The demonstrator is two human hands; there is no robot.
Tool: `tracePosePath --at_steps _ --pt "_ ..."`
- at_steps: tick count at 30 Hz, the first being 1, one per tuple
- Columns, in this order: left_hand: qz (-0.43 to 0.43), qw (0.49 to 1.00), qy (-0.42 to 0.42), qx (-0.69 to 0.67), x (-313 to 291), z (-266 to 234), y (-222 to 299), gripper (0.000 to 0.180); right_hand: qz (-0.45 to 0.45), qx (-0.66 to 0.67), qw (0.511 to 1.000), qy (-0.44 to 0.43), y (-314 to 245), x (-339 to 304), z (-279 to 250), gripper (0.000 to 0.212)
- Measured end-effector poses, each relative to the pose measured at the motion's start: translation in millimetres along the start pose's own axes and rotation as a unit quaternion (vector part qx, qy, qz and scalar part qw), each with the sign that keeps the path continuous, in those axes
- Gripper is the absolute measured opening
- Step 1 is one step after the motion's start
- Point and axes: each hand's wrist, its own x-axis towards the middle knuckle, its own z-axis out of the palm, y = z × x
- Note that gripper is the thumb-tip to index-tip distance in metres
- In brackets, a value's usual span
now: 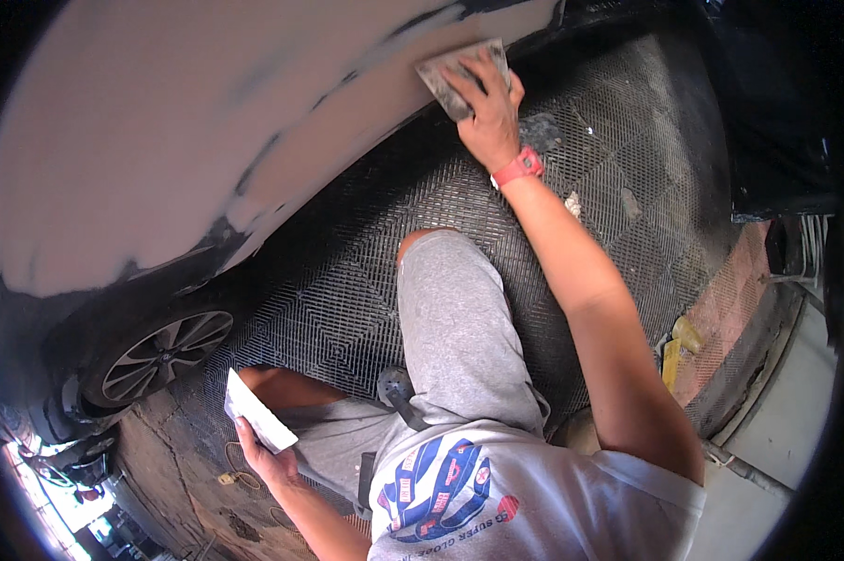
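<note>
My right hand (490, 117) reaches up to the lower edge of a car body panel (216, 112). Its fingers are spread over a thin square plate smeared with grey (438, 87), gripped against the panel. The panel is coated in matte beige-grey, with dark patches along its lower edge. Down at the left, my left hand (268, 460) grips a white flat plate (257, 411) by its lower edge, tilted over my bent leg. A car wheel (160, 358) is beyond it.
Dark ribbed matting (618, 150) covers the floor beside the car, with pale scraps on it. A dark round-ended object (396, 385) lies between my legs. Yellow items (671, 365) are near the right edge of the matting. A looped cord (240, 477) lies at the lower left.
</note>
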Motion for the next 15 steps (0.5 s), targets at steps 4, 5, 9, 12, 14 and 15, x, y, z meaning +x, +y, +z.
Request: tracePosePath --at_steps 4,5,9,12,14,15 --pt "0.020 1.000 0.010 0.002 0 -3 -2 0.049 -0.056 -0.015 0.998 0.013 13 38 -3 0.053" --pt "0.021 1.000 0.022 0.004 -1 -2 -1 0.048 -0.071 -0.016 0.997 0.016 15 42 -1 0.053" --pt "0.024 0.999 0.031 0.015 -5 -4 2 0.047 -0.047 0.011 0.999 0.001 23 9 30 0.053" --pt "0.024 0.999 0.023 0.012 -4 -1 0 0.047 -0.057 0.014 0.998 -0.027 33 -22 45 0.061" --pt "0.025 0.999 0.025 0.022 -4 -1 1 0.049 -0.053 0.002 0.997 -0.059 32 -34 47 0.070" --pt "0.029 0.999 0.024 0.031 -3 -3 1 0.050 -0.054 -0.009 0.996 -0.072 30 -37 44 0.070"
